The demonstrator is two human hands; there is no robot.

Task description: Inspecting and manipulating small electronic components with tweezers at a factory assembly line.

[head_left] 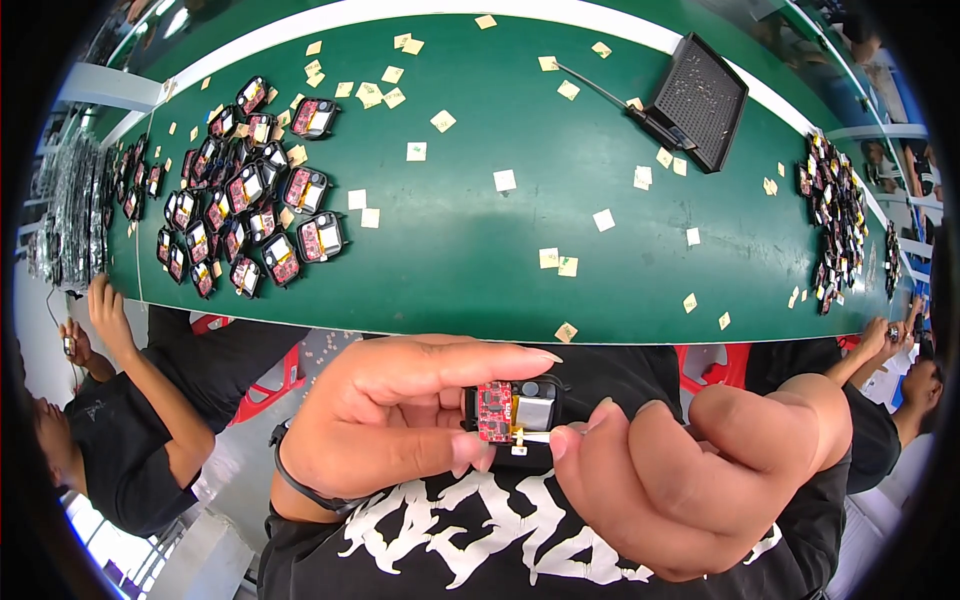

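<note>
My left hand [400,415] pinches a small black module with a red circuit board and a grey block [515,408], holding it close in front of my chest. My right hand [690,470] is closed next to it, its fingertips pinching a thin pale strip at the module's lower right edge. Both hands hover below the near edge of the green table [480,200], over my black printed shirt.
A heap of similar black-and-red modules [240,195] lies on the table's left. Small yellowish paper squares [560,262] are scattered across it. A black tray [700,100] and a thin tool sit far right; another parts pile [835,220] lies at the right edge. Other people sit at both sides.
</note>
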